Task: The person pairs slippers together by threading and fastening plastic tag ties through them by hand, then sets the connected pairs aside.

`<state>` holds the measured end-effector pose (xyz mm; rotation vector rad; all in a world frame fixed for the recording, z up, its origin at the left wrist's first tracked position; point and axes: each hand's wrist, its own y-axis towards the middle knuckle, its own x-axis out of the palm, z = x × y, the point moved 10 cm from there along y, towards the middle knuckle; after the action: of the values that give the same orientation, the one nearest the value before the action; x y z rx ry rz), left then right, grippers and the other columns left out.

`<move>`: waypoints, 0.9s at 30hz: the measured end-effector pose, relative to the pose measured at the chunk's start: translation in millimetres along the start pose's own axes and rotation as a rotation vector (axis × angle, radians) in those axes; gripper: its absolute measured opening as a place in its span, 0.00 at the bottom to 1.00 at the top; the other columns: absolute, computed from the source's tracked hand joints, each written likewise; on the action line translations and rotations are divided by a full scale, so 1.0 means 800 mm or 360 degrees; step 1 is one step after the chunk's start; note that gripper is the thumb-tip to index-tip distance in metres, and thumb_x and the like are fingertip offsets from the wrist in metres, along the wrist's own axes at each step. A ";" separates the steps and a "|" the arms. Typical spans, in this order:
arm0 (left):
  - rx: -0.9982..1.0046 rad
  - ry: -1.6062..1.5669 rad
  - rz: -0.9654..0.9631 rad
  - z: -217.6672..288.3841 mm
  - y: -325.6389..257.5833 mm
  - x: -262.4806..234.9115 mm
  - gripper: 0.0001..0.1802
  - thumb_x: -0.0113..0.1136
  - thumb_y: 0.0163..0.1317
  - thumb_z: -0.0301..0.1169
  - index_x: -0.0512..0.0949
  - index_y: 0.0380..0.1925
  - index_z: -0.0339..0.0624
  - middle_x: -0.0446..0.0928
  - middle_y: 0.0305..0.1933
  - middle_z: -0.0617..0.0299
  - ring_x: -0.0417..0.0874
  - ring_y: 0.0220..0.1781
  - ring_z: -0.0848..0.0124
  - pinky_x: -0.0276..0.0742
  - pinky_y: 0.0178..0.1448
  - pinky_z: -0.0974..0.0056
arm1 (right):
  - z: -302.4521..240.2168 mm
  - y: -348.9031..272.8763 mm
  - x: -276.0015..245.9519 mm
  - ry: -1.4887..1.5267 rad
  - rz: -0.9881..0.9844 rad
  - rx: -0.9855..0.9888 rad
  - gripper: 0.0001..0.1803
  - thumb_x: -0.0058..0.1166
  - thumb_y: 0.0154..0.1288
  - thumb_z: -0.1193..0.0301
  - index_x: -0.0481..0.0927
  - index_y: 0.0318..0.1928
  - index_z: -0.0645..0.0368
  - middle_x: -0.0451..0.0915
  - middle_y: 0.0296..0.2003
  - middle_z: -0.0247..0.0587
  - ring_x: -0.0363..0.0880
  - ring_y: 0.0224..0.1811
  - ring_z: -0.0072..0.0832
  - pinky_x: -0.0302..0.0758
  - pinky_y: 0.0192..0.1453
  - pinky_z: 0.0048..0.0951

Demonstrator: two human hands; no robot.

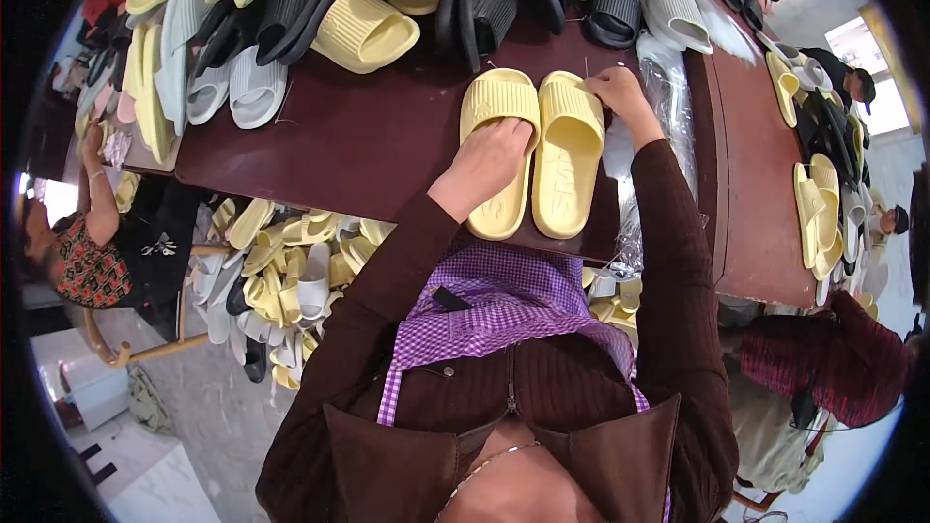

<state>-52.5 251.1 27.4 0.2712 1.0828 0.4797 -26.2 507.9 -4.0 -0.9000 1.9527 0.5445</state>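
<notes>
On the dark red table (368,136), two yellow slippers lie side by side, and the left hand (492,157) presses flat on the left slipper (496,102) while the right hand (617,90) pinches the top edge of the right slipper (566,160), near a clear plastic bag (668,102).

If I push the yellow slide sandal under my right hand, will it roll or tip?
Probably neither: the yellow slide lies flat on its sole on the table. Its thick moulded look suggests it's light and slightly bendy. The right hand touches its strap.
</notes>
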 end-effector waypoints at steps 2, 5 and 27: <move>0.0008 -0.0026 0.0044 0.002 0.002 -0.004 0.05 0.48 0.59 0.23 0.72 0.34 0.36 0.75 0.37 0.51 0.79 0.41 0.56 0.77 0.43 0.57 | -0.001 0.003 -0.003 0.0011 0.0025 -0.0033 0.14 0.59 0.51 0.67 0.84 0.32 0.67 0.81 0.23 0.51 0.81 0.26 0.36 0.76 0.35 0.33; 0.0005 -0.0040 0.0049 0.002 0.003 -0.004 0.04 0.48 0.60 0.25 0.72 0.33 0.37 0.75 0.36 0.52 0.79 0.40 0.56 0.77 0.43 0.56 | -0.012 0.004 -0.009 0.0042 0.0075 -0.0098 0.13 0.59 0.51 0.68 0.83 0.33 0.67 0.81 0.22 0.48 0.81 0.25 0.33 0.76 0.35 0.31; 0.0121 -0.0092 0.0203 0.006 -0.001 -0.017 0.05 0.54 0.59 0.25 0.73 0.34 0.35 0.75 0.34 0.51 0.79 0.35 0.54 0.77 0.41 0.55 | -0.160 -0.003 0.059 0.1188 -0.0382 -0.0113 0.04 0.51 0.65 0.74 0.76 0.37 0.63 0.80 0.32 0.37 0.78 0.32 0.23 0.75 0.38 0.24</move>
<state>-53.5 243.5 39.7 0.4207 1.0325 0.5415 -109.4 402.9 19.9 -1.5129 2.4288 0.1335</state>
